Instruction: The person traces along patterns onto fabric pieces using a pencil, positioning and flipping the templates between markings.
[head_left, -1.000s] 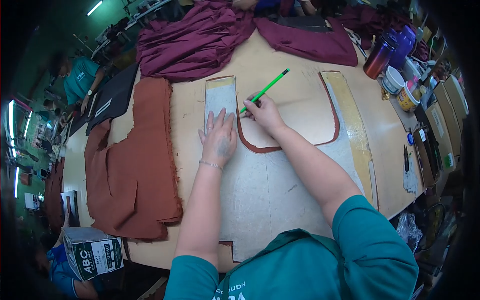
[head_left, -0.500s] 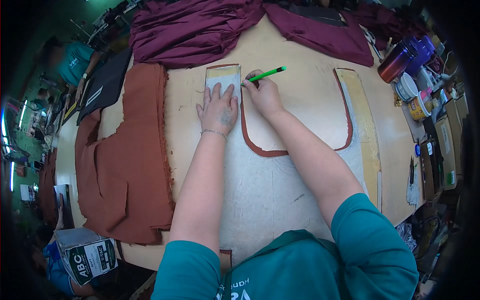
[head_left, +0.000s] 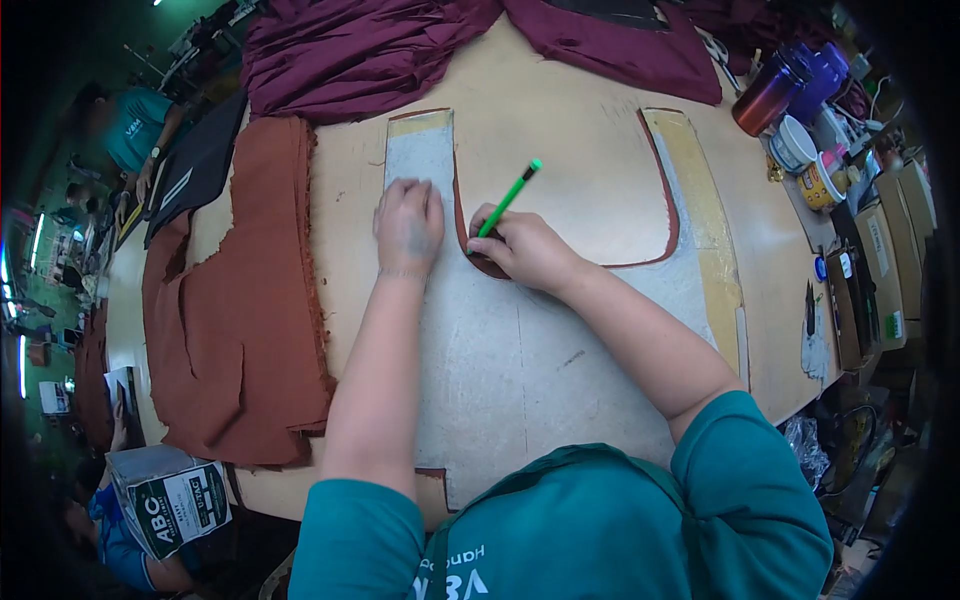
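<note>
My right hand (head_left: 520, 245) is closed around a green pencil (head_left: 510, 200). The pencil's lower end meets the inner curved edge of a large grey cutting template (head_left: 490, 380), at the lower left of its U-shaped cutout. Along that edge shows a strip of rust-brown fabric (head_left: 664, 185) lying under the template. My left hand (head_left: 408, 225) is on the template's left arm, slightly blurred, with bent fingers and nothing visible in them. Tan tape (head_left: 708, 210) covers part of the template's right arm.
Rust-brown fabric pieces (head_left: 240, 330) lie stacked at the left. Maroon fabric (head_left: 360, 60) is heaped at the far side. A tumbler (head_left: 770, 95), tubs (head_left: 792, 145) and cardboard boxes (head_left: 895, 240) line the right edge. Another person (head_left: 140, 130) is at the far left.
My right hand has moved the pencil toward me along the cutout edge to the curve, and the pencil stands steeper. My left hand has slid nearer, its fingers now more bent.
</note>
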